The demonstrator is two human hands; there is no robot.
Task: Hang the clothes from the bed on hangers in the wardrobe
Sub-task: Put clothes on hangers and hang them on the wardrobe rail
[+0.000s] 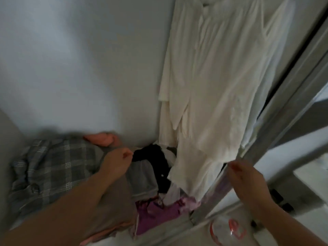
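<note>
A long white garment [218, 82] hangs inside the wardrobe at the right, its hem reaching down to a heap of clothes. My right hand [248, 181] is beside the lower right hem, next to the wardrobe door edge [291, 96]; the view is blurred and I cannot tell whether it holds the cloth. My left hand [115, 164] hovers over the heap with its fingers loosely curled, holding nothing that I can see. The hanger is hidden at the top.
The wardrobe floor holds a grey checked garment [51, 166], a pink one [103, 138], black cloth [152, 155], a grey piece [142, 176] and purple cloth [156, 215]. A clear container with red trim [229, 229] lies at the lower right. The white wardrobe wall [79, 68] fills the left.
</note>
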